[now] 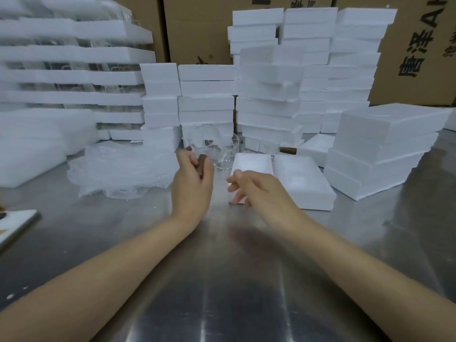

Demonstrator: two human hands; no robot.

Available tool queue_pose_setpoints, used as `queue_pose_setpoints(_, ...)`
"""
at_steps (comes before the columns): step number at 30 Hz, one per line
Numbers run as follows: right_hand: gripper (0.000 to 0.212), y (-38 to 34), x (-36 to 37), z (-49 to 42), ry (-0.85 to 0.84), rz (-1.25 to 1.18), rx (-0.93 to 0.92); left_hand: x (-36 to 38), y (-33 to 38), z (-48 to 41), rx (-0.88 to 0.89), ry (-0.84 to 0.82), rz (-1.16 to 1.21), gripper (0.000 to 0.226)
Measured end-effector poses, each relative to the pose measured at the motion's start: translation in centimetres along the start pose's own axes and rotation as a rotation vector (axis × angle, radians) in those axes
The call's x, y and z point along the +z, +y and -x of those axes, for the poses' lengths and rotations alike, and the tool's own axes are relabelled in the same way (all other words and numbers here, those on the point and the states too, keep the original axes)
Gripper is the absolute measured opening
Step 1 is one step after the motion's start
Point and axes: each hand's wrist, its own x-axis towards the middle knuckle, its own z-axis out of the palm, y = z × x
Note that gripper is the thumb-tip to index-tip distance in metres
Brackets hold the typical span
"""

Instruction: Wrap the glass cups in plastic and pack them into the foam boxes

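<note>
Head view: plastic wrap point(118, 169) is lying loose at left. The left hand point(193, 183) is gripping an unwrapped glass cup point(206, 144) by its brown handle. The right hand point(254, 191) is hovering half-curled, whether pinching anything I cannot tell, beside a seemingly unfilled foam box point(296, 178). This cup's wrapping and packing seem not yet begun.

A shiny gray metal surface point(234, 280) fills the front. Big brown cardboard boxes point(195, 28) with black writing stand at the back. A flat white board point(14, 224) lies at the left edge.

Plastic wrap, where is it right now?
Head view: the plastic wrap lies crumpled on the metal table, just left of the left hand.
</note>
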Motion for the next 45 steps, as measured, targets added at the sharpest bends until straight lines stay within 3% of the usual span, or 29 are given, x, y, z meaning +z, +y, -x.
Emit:
queue_pose_setpoints(5,0.041,0.4,2.1,0.9,-0.133,-0.497,0.057,-2.4,3.1,3.1,0.368,-0.233,-0.250,0.026)
queue_pose_setpoints(9,0.045,0.0,1.8,0.2,-0.018,-0.821,0.152,-3.6,2.8,1.0,0.702,-0.348,-0.220,0.024)
queue_pose_setpoints(10,0.041,0.0,1.4,-0.1,0.035,-0.850,0.167,-4.0,2.1,0.0,0.674,-0.296,-0.247,0.025)
queue_pose_setpoints(12,0.033,-0.1,0.6,-0.6,0.101,-0.869,0.185,-4.7,-0.3,-2.1,0.438,-0.135,-0.371,0.020)
queue_pose_setpoints(14,0.030,0.1,0.0,-0.8,0.141,-0.860,0.194,-5.6,-3.5,-4.0,0.218,-0.075,-0.607,0.017)
queue_pose_setpoints(16,0.030,0.3,-0.3,-1.0,0.173,-0.806,0.193,-6.9,-6.6,-5.2,0.081,-0.189,-0.868,0.032)
queue_pose_setpoints(18,0.030,0.5,-0.4,-1.1,0.186,-0.727,0.192,-7.9,-8.3,-5.8,-0.014,-0.284,-0.940,0.034)
queue_pose_setpoints(21,0.030,0.8,-0.2,-1.2,0.190,-0.660,0.202,-8.0,-8.3,-6.1,-0.081,-0.263,-0.817,0.026)
queue_pose_setpoints(24,0.029,1.0,-0.1,-1.2,0.182,-0.591,0.201,-7.6,-6.2,-5.7,-0.085,-0.115,-0.778,0.041)
queue_pose_setpoints(28,0.027,1.0,-0.3,-1.2,0.180,-0.493,0.127,-7.6,-2.5,-5.1,0.010,0.095,-0.568,0.041)
queue_pose_setpoints(31,0.022,0.5,-0.6,-1.1,0.164,-0.497,0.105,-6.7,0.0,-4.1,0.082,0.037,-0.242,0.031)
queue_pose_setpoints(34,0.020,0.0,-0.7,-0.8,0.157,-0.472,0.137,-5.6,1.3,-2.8,-0.001,-0.105,0.032,0.015)
queue_pose_setpoints(40,0.040,0.3,-0.6,-0.5,0.144,-0.428,0.077,-4.5,1.5,-1.7,-0.269,-0.208,0.162,0.015)
queue_pose_setpoints(45,0.041,0.2,-0.6,-0.5,0.001,-0.407,0.140,-4.3,2.4,-1.3,-0.181,-0.177,0.166,0.012)
